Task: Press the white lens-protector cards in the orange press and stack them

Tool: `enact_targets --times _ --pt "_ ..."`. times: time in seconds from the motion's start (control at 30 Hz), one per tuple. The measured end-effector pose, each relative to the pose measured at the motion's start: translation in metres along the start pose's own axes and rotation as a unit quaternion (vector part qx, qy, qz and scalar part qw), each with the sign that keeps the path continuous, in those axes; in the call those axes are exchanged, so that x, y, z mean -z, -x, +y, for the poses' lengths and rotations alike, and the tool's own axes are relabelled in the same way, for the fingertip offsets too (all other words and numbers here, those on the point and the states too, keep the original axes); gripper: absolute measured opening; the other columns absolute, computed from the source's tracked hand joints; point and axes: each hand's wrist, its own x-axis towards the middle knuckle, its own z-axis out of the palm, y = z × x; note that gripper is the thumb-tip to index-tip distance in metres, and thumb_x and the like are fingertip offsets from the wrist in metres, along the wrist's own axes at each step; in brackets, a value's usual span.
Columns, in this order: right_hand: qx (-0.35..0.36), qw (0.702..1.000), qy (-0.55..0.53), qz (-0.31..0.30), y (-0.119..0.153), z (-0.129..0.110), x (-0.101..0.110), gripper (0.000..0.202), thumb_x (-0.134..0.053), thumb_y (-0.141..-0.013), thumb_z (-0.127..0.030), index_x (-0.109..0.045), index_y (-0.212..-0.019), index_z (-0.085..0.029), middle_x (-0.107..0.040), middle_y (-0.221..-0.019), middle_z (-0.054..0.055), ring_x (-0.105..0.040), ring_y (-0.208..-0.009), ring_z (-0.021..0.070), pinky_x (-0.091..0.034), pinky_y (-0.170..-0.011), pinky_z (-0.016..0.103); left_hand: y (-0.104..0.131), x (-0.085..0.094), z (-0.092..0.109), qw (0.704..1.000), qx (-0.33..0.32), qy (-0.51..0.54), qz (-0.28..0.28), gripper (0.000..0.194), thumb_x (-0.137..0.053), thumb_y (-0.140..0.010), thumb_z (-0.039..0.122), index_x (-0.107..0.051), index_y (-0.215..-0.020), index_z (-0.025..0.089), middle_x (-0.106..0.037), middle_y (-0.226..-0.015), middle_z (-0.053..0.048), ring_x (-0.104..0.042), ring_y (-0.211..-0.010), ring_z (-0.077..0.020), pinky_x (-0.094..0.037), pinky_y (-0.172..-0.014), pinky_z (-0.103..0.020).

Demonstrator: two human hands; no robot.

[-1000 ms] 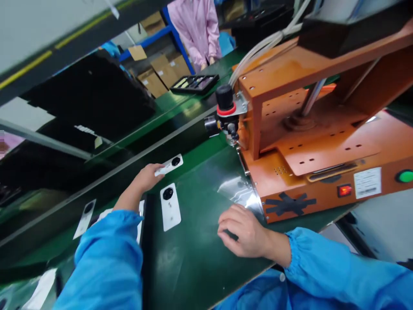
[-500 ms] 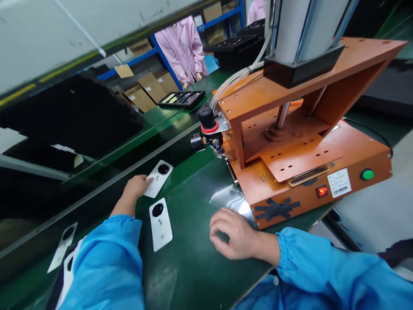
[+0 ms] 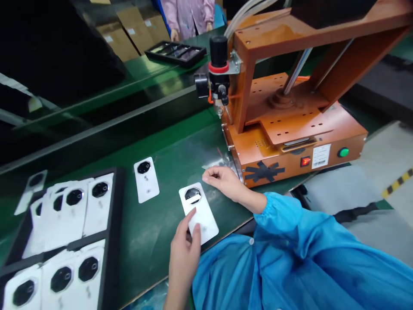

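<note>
A white phone back cover with a dark, many-sided camera area lies slanted in front of my body. My left hand holds it at its lower left side, thumb on its face and index finger by its edge. A pale strip or reflection crosses the camera area. Just above the cover's upper right corner, my right hand has thumb and index finger pinched together; whether something thin is between them cannot be made out. A second phone back cover lies flat on the green bench, to the left.
At left, a black tray carries several white covers in compartments; another cover lies beyond it. An orange press stands at right, near clear film. Across the bench are a second black tray and a person in pink.
My left hand has brought a cover from the far side of the bench to in front of me. My right hand's fingertips have closed. The view has turned down, showing the left tray.
</note>
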Motion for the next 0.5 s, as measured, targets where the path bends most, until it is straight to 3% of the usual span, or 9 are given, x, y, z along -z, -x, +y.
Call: enact_targets --times 0.07,0.13,0.23,0.3,0.4,0.5 --pt "-0.02 0.999 0.025 -0.007 -0.005 0.0 0.001 0.017 -0.072 -0.084 -0.034 -0.071 -0.083 -0.017 -0.069 -0.081 0.0 -0.06 -0.076 0.0136 -0.046 -0.074 0.027 0.01 -0.011 0.0 0.996 -0.042 -0.079 0.012 0.056 -0.05 -0.097 0.051 -0.053 -0.146 0.025 -0.067 -0.117 -0.012 -0.057 -0.061 -0.0158 -0.05 -0.056 -0.032" --pt "-0.018 0.998 0.064 -0.011 -0.008 0.0 0.002 0.015 -0.071 -0.085 -0.031 -0.071 -0.082 -0.016 -0.068 -0.084 0.0 -0.059 -0.076 0.013 -0.045 -0.073 0.027 0.012 -0.009 -0.001 0.98 -0.09 -0.171 0.052 0.06 -0.054 -0.095 0.054 -0.052 -0.148 0.025 -0.058 -0.134 -0.019 -0.064 -0.086 -0.0256 -0.054 -0.072 -0.041" --pt "0.021 0.991 0.128 -0.039 -0.009 -0.001 -0.001 0.008 -0.07 -0.085 -0.02 -0.07 -0.078 -0.017 -0.066 -0.09 0.002 -0.06 -0.081 0.0131 -0.046 -0.077 0.027 0.015 0.0 -0.011 0.946 -0.169 -0.265 0.076 0.062 -0.064 -0.089 0.056 -0.056 -0.144 0.029 -0.043 -0.155 -0.019 -0.056 -0.121 -0.0398 -0.047 -0.096 -0.057" --pt "0.046 0.985 0.153 -0.061 -0.008 0.0 -0.005 0.01 -0.069 -0.085 -0.015 -0.07 -0.075 -0.018 -0.066 -0.091 0.002 -0.06 -0.088 0.0141 -0.046 -0.083 0.028 0.018 0.003 -0.018 0.932 -0.21 -0.29 0.053 0.063 -0.066 -0.088 0.054 -0.052 -0.146 0.033 -0.046 -0.157 -0.013 -0.045 -0.137 -0.0434 -0.037 -0.105 -0.062" --pt "0.058 0.977 0.191 -0.07 -0.007 0.001 -0.013 0.01 -0.071 -0.086 -0.016 -0.07 -0.076 -0.019 -0.067 -0.095 0.002 -0.061 -0.097 0.016 -0.044 -0.094 0.033 0.022 -0.005 -0.022 0.929 -0.222 -0.294 0.047 0.063 -0.064 -0.09 0.05 -0.048 -0.149 0.034 -0.057 -0.149 -0.009 -0.044 -0.141 -0.0407 -0.033 -0.107 -0.06" --pt "0.042 0.967 0.237 -0.086 -0.005 -0.005 -0.023 0.009 -0.073 -0.087 -0.019 -0.072 -0.079 -0.02 -0.068 -0.101 0.002 -0.06 -0.103 0.0176 -0.04 -0.099 0.037 0.023 -0.019 -0.018 0.927 -0.224 -0.287 0.095 0.06 -0.066 -0.09 0.049 -0.052 -0.146 0.031 -0.059 -0.148 -0.01 -0.052 -0.133 -0.0376 -0.035 -0.104 -0.055"
